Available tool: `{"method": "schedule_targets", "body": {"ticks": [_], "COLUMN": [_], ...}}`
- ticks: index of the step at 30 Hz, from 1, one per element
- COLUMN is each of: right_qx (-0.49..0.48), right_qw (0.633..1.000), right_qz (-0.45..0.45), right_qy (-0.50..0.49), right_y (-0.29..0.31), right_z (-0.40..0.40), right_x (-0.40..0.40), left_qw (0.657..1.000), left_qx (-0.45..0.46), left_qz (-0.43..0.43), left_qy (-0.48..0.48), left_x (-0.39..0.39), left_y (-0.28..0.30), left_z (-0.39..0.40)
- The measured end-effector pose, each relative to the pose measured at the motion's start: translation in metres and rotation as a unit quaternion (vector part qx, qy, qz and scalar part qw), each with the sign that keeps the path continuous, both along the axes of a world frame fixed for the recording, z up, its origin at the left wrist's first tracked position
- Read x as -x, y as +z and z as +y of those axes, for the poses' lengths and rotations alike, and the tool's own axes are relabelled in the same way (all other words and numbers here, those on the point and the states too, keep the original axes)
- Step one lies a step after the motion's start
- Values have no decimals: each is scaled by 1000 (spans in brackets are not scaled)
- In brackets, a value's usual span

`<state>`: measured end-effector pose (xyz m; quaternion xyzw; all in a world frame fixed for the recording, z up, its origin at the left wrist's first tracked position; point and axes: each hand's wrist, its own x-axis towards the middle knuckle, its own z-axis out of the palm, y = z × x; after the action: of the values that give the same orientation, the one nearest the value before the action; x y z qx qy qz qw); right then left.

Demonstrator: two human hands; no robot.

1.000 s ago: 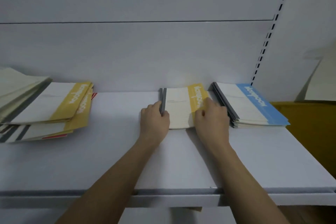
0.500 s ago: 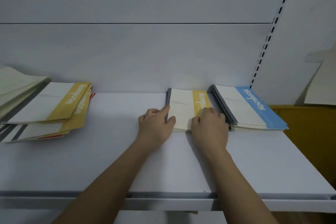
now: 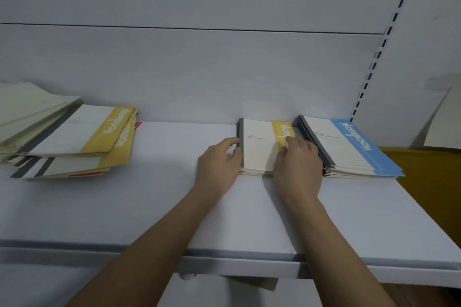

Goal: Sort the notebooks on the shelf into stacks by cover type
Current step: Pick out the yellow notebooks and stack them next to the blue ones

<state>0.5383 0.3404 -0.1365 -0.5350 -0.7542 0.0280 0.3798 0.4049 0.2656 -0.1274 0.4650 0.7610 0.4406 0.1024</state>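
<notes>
**Now squared up: the yellow stack sits flush between both hands**

Since a second ago the yellow-band notebook stack (image 3: 259,147) has been pushed back toward the rear wall and straightened. The left hand (image 3: 218,161) presses curled fingers against its grey spine; the right hand (image 3: 298,162) lies over its right edge, fingers bent on the cover. Just right of that hand sits the blue-band notebook stack (image 3: 349,147); far left of the left hand, the unsorted pile (image 3: 67,142) remains untouched, so sorting looks unfinished. Each band reads "Notebook"; the smaller print is illegible.
</notes>
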Motion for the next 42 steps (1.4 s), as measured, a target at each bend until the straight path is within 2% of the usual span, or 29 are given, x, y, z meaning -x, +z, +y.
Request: {"method": "schedule_targets", "body": {"ticks": [2, 4, 6, 10, 14, 20, 22, 25, 28, 33, 39, 42], "right_qx": [-53, -67, -92, -105, -70, -5, 7, 76, 93, 58, -44, -55], "right_qw": [996, 987, 979, 967, 949, 923, 916, 897, 882, 910, 930, 951], "right_qz": [50, 73, 62, 21, 13, -71, -134, -213, -300, -259, -261, -180], "right_qy": [58, 122, 170, 230, 306, 378, 378, 380, 352, 318, 253, 246], "right_y": [5, 8, 9, 13, 20, 50, 60, 66, 59, 59, 50, 47], "right_z": [-8, -21, -33, -56, -103, -157, -166, -175, -180, -206, -242, -247], "right_x": [3, 6, 8, 28, 88, 191, 226, 272, 303, 289, 263, 265], "left_qw": [1000, 1000, 998, 983, 971, 970, 975, 983, 987, 993, 999, 995], "left_qx": [-19, -26, -43, -52, -23, 48, 43, 15, 11, 1, -15, 8], "left_qz": [-11, -5, 35, 170, 204, 164, 153, 137, 131, 103, -32, -101], "left_qy": [9, 3, -2, 36, 123, 171, 158, 122, 88, 52, -1, 0], "left_x": [0, 1, 10, 65, 138, 230, 253, 274, 290, 308, 301, 298], "left_y": [1, 1, 2, 18, 48, 52, 51, 44, 38, 47, 56, 62], "left_z": [-17, -41, -71, -127, -176, -239, -250, -260, -262, -260, -263, -266]}}
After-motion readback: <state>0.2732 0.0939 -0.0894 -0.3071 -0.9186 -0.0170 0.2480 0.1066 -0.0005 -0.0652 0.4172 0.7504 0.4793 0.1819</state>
